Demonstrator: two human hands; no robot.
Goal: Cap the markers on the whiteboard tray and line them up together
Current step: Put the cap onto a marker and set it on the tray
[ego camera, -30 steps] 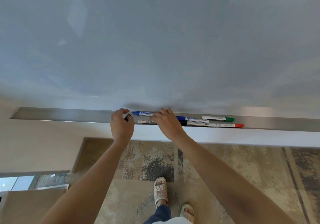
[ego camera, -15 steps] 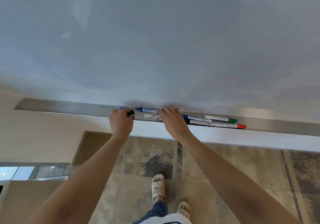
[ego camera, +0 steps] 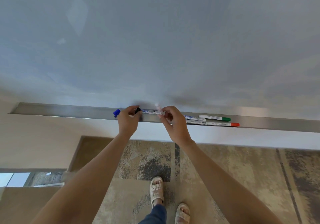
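Note:
A long metal tray [ego camera: 69,110] runs under the whiteboard [ego camera: 155,42]. My left hand [ego camera: 129,121] is closed on a black cap [ego camera: 138,110] at its fingertips, and a blue cap [ego camera: 116,112] sticks out of its left side. My right hand [ego camera: 174,122] pinches a white marker [ego camera: 159,109] tilted upward off the tray, with its end blurred. A blue-labelled marker [ego camera: 149,111] lies on the tray between my hands. To the right lie another blue-labelled marker [ego camera: 189,117], a green-capped marker [ego camera: 214,118] and a red-capped marker [ego camera: 220,124].
Below the tray is a white ledge [ego camera: 242,139]. A patterned rug [ego camera: 216,171] covers the floor, where my sandalled feet [ego camera: 156,191] stand. A beige wall [ego camera: 43,137] is at the left.
My right hand has picked a white marker up off the tray and tilted it upward. My left hand has risen slightly, with the black cap now at its fingertips.

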